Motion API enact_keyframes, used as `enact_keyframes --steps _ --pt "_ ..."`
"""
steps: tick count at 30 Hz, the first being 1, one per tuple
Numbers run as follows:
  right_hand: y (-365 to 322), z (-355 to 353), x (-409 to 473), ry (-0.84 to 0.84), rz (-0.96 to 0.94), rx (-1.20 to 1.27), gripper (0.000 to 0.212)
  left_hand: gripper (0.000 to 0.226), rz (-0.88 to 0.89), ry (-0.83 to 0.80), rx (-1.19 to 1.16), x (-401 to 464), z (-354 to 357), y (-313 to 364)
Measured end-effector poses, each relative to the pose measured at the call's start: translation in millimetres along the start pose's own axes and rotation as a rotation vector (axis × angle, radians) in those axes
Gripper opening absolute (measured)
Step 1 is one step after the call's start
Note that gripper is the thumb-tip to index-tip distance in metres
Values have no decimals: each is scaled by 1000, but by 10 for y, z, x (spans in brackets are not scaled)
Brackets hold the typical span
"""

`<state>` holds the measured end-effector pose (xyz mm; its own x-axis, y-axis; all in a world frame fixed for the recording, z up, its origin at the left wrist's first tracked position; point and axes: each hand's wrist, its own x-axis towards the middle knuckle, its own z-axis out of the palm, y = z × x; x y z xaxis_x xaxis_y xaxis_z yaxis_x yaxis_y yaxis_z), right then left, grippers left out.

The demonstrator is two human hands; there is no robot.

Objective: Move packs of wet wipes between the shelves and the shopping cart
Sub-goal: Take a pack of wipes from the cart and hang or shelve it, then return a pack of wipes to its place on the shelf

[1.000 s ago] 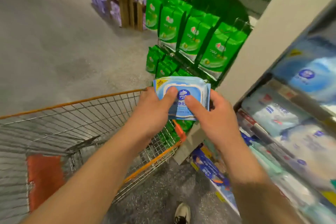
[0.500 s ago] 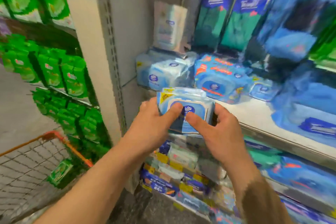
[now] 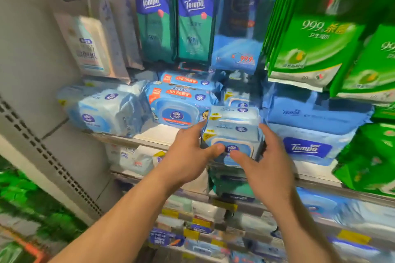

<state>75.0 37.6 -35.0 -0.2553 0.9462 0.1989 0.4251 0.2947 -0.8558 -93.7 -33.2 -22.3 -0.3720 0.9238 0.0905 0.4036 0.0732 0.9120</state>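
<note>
Blue wipes pack held by two hands: left hand, right hand

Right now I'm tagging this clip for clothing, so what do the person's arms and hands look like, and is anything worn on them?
Both forearms are bare up to the bottom edge of the picture: no sleeves show. The left hand and the right hand wear no gloves, and no watch, ring or bracelet is visible on either. The picture is slightly blurred, so fine marks cannot be told.
</note>
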Motion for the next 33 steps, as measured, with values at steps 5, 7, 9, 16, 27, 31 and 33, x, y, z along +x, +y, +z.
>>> enact_keyframes --steps 5,7,9,16,27,31,33 --pt "58 4 143 5 13 -273 85 37 22 -88 105 317 127 -97" --pt "40 43 132 80 -20 -432 85 39 39 -115 146 378 104 -116" --pt "74 97 106 211 -134 -541 77 40 66 -136 203 421 91 -152" --pt "61 236 148 192 -190 -620 57 25 81 -106 395 541 100 -113" --pt "-46 371 477 46 -34 -606 54 25 -37 27 571 752 252 -57" --pt "-40 340 460 39 -43 -570 56 24 -20 20 585 739 265 -121" --pt "-45 316 406 26 -50 -512 59 26 1 -1 617 696 266 -145"
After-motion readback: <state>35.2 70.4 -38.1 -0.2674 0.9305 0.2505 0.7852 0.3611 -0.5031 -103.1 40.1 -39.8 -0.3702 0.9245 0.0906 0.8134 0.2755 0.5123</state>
